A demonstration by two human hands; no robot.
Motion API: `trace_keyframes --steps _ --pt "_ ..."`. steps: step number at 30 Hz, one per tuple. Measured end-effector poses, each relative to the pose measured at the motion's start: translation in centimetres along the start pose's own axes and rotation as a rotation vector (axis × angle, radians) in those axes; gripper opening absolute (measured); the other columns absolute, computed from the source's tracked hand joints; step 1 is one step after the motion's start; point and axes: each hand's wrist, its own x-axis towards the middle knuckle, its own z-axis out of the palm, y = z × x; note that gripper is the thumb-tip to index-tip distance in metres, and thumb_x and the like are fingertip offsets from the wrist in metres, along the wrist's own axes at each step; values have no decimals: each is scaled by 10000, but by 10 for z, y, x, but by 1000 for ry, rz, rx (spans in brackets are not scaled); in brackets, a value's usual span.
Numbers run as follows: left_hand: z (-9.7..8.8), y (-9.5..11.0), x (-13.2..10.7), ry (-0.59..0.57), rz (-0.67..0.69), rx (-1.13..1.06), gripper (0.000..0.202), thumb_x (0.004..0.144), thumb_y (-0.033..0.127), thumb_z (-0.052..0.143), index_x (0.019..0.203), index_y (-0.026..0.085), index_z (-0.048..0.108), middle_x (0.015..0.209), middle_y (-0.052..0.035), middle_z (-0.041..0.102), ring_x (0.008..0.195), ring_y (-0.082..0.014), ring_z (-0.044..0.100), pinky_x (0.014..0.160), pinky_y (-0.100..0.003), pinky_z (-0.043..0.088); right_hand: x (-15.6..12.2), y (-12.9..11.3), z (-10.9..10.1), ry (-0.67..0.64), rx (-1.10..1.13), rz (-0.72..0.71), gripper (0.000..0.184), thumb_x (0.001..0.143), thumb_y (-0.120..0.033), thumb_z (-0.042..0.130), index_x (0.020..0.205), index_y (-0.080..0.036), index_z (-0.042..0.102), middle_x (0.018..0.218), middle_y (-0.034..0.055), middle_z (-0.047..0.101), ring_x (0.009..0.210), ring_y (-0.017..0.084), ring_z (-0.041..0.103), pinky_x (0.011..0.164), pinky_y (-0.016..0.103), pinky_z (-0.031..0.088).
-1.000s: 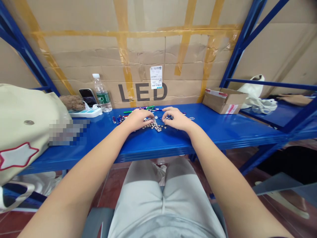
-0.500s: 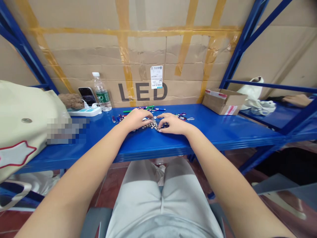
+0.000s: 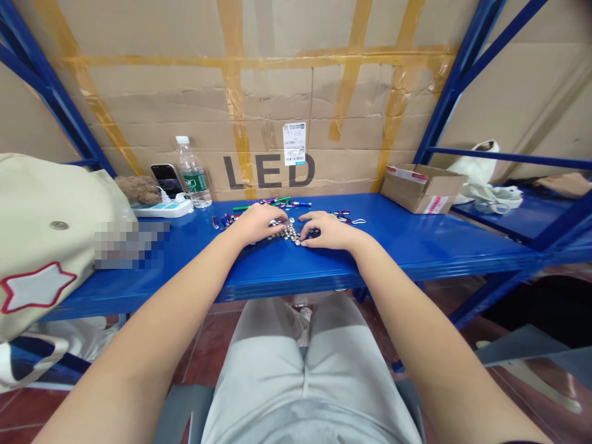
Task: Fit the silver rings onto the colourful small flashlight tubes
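A left hand (image 3: 256,224) and right hand (image 3: 326,230), both curled and apart, flank a heap of small round metal pieces (image 3: 289,233) on a blue steel shelf (image 3: 393,246); whether either grips any is unclear. Hard, light and loose, the pieces would likely slide, best pinched by their rims.

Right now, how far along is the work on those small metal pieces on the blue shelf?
Probably early, though it's hard to be sure. Possibly done: slim colored sticks lie apart at the back, with carabiner clips to the right. In hand: the left hand and right hand are both at a pile of small round metal pieces. Left: that pile remains sizeable, so much seems to remain.
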Motion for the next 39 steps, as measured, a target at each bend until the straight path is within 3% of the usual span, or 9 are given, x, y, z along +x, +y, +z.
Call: trace_keyframes --steps 8,14,17,30,39 --pt "-1 0 2 4 18 -15 220 891 342 544 985 203 686 1001 -40 728 944 -205 661 853 -306 465 0 -4 -1 -5 -7 27 115 745 -279 716 851 -275 758 1343 52 565 1315 296 443 1101 529 314" --pt "-4 3 2 36 28 -52 222 882 339 552 972 191 692 975 -55 725 920 -206 662 855 -308 472 0 -12 -7 345 111 -93 93 792 -274 653 835 -205 698 1349 90 553 1294 244 471 1104 459 334" --pt "-4 7 3 46 30 -81 215 886 329 547 962 189 691 956 -51 725 906 -203 662 841 -304 472 2 -16 -6 431 154 -151 91 800 -280 637 828 -199 667 1336 99 553 1279 234 485 1094 442 348" --pt "-1 18 4 88 -40 -218 188 856 338 569 902 200 689 907 -23 728 854 -183 658 824 -289 494 11 -10 1 462 65 -173 158 889 -278 518 863 -231 667 1217 75 628 1172 242 544 1024 462 391" --pt "2 13 5 126 -96 -233 201 836 337 585 911 182 689 904 -41 733 846 -190 666 816 -302 509 9 -11 -3 544 182 -168 166 879 -286 510 847 -212 655 1059 86 668 1052 215 601 980 414 438"
